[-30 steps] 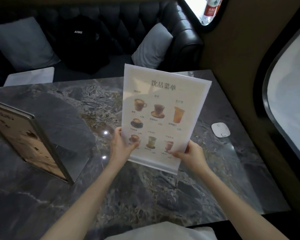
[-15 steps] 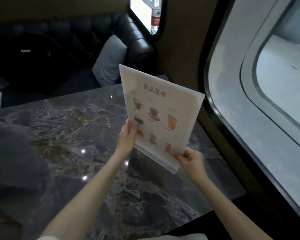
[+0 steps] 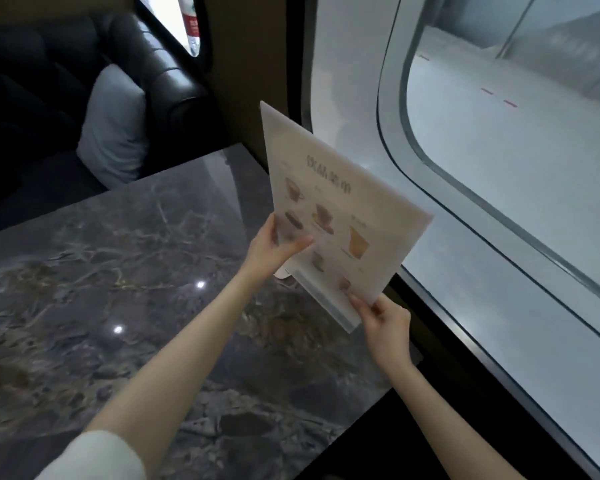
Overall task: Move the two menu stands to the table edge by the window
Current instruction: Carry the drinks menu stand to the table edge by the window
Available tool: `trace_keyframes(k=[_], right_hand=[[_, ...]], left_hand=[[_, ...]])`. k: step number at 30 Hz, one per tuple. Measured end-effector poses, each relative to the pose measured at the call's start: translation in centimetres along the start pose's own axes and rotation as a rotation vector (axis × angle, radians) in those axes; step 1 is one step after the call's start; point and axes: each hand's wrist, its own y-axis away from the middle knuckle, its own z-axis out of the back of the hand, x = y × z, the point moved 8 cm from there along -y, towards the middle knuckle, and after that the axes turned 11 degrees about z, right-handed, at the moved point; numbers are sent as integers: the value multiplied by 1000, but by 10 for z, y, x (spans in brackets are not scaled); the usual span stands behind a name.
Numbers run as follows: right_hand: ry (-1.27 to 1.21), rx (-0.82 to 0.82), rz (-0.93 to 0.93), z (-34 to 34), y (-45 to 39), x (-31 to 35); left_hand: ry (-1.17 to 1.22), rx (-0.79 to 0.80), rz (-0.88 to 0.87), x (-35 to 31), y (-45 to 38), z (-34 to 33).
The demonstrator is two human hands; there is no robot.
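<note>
A clear acrylic menu stand (image 3: 343, 209) with a pale drinks menu of cups and glasses hangs tilted above the right edge of the dark marble table (image 3: 125, 306), close to the large window (image 3: 499, 161). My left hand (image 3: 274, 249) grips its left edge with the thumb across the front. My right hand (image 3: 383, 322) pinches the lower right corner near the clear base strip. The second menu stand is out of view.
A black leather sofa (image 3: 146, 57) with a grey cushion (image 3: 113, 129) stands behind the table. A brown wall pillar (image 3: 253, 81) separates a small back window holding a red-labelled bottle (image 3: 191, 26) from the large window. A small white object (image 3: 282, 274) lies under the menu.
The menu stand has travelled right, from the table's middle to its window-side edge, turning more edge-on. My view swung right, so the second stand on the left dropped out of sight.
</note>
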Motion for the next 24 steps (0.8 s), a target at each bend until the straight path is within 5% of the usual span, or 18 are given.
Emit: trace_keyframes(k=[24], right_hand=[[109, -170, -210, 19, -5, -62]], left_hand=[[-49, 141, -73, -12, -46, -55]])
